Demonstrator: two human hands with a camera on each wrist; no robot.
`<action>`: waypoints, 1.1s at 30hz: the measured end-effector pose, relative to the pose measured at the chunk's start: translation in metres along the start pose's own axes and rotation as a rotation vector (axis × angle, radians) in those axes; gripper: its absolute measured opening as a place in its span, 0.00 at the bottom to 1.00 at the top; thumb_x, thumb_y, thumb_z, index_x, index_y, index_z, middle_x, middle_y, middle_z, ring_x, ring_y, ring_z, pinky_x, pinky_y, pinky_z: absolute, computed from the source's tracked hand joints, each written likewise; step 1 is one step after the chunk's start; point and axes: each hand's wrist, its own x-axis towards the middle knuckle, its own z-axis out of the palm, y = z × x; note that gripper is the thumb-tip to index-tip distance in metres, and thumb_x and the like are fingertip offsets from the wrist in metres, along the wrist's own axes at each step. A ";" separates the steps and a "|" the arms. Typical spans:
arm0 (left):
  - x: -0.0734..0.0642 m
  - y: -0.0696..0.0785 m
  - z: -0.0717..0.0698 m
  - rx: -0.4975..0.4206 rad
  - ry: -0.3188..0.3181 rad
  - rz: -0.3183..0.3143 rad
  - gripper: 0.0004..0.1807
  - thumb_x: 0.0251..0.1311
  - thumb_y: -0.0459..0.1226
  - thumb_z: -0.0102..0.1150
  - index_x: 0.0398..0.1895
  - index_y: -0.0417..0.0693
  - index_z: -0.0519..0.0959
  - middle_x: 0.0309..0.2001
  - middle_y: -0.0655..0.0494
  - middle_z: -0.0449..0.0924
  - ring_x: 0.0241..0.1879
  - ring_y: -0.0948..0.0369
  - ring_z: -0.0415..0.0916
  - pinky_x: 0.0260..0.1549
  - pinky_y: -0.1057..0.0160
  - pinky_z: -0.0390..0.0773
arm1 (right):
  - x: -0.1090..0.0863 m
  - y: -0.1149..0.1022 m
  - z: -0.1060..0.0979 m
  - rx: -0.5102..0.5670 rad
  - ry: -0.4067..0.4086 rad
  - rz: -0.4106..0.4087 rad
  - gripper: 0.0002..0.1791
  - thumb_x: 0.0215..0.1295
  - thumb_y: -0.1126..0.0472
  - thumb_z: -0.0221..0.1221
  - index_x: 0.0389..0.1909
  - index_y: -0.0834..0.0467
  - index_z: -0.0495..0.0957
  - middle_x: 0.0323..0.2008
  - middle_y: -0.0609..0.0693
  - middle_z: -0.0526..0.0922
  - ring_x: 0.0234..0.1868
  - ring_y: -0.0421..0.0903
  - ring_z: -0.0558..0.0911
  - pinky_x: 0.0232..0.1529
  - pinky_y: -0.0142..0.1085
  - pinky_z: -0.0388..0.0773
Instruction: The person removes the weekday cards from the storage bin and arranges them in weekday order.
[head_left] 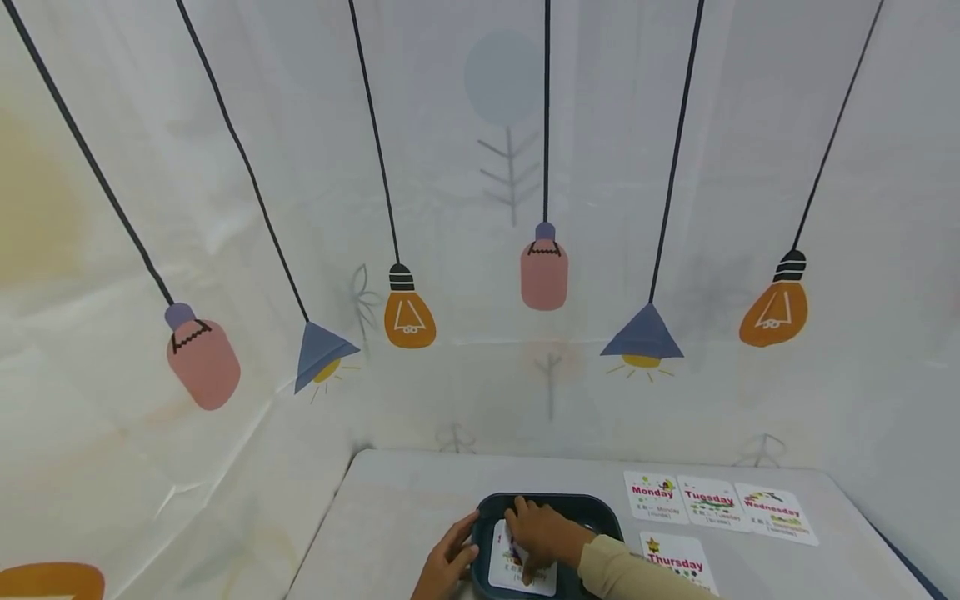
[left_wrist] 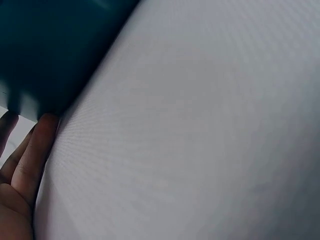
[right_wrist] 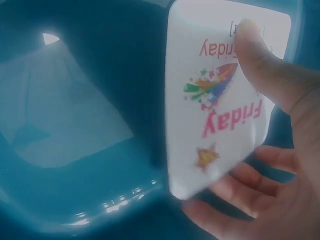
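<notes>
A white Friday card [right_wrist: 187, 120] with pink lettering, a rainbow splash and a star is tilted within the dark teal tray [head_left: 585, 510]. My right hand [head_left: 543, 533] pinches it, the thumb across its printed face and the fingers behind its edge in the right wrist view. Whether more cards lie beneath it cannot be told. At the tray's left side, my left hand [head_left: 447, 560] touches the outer wall. The left wrist view shows its fingers [left_wrist: 35, 155] fairly straight against the tray wall [left_wrist: 45, 55].
Right of the tray, Monday [head_left: 655, 497], Tuesday [head_left: 712, 502] and Wednesday [head_left: 776, 512] cards lie in a row on the white table [head_left: 405, 500]. A Thursday card [head_left: 678, 560] lies below them, partly behind the right sleeve [head_left: 630, 571]. A lamp-printed sheet [head_left: 465, 375] hangs behind the table.
</notes>
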 end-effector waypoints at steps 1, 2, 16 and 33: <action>-0.001 -0.001 0.000 0.001 -0.003 0.007 0.29 0.64 0.51 0.48 0.67 0.58 0.62 0.70 0.47 0.58 0.63 0.41 0.63 0.46 0.52 0.78 | 0.000 -0.001 0.000 -0.006 0.012 -0.004 0.45 0.30 0.33 0.70 0.49 0.52 0.68 0.44 0.50 0.73 0.41 0.43 0.77 0.43 0.42 0.80; -0.001 -0.001 0.000 0.002 -0.005 0.005 0.29 0.64 0.52 0.48 0.67 0.58 0.62 0.70 0.47 0.59 0.63 0.42 0.65 0.47 0.52 0.78 | -0.001 -0.001 0.000 -0.018 0.025 -0.008 0.45 0.29 0.32 0.70 0.49 0.51 0.68 0.45 0.49 0.73 0.41 0.43 0.77 0.43 0.41 0.80; 0.000 0.002 -0.002 -0.040 -0.026 -0.017 0.28 0.64 0.51 0.49 0.67 0.59 0.62 0.69 0.43 0.58 0.59 0.47 0.70 0.47 0.49 0.77 | -0.013 0.018 -0.005 0.194 0.120 -0.053 0.43 0.33 0.38 0.71 0.53 0.47 0.66 0.37 0.45 0.73 0.26 0.35 0.69 0.30 0.31 0.76; 0.000 0.004 0.002 -0.049 -0.005 0.020 0.28 0.63 0.45 0.51 0.67 0.53 0.63 0.68 0.37 0.58 0.61 0.40 0.67 0.42 0.52 0.80 | -0.037 0.056 0.006 0.946 0.336 -0.162 0.09 0.65 0.58 0.55 0.39 0.54 0.82 0.37 0.47 0.84 0.35 0.31 0.77 0.33 0.27 0.75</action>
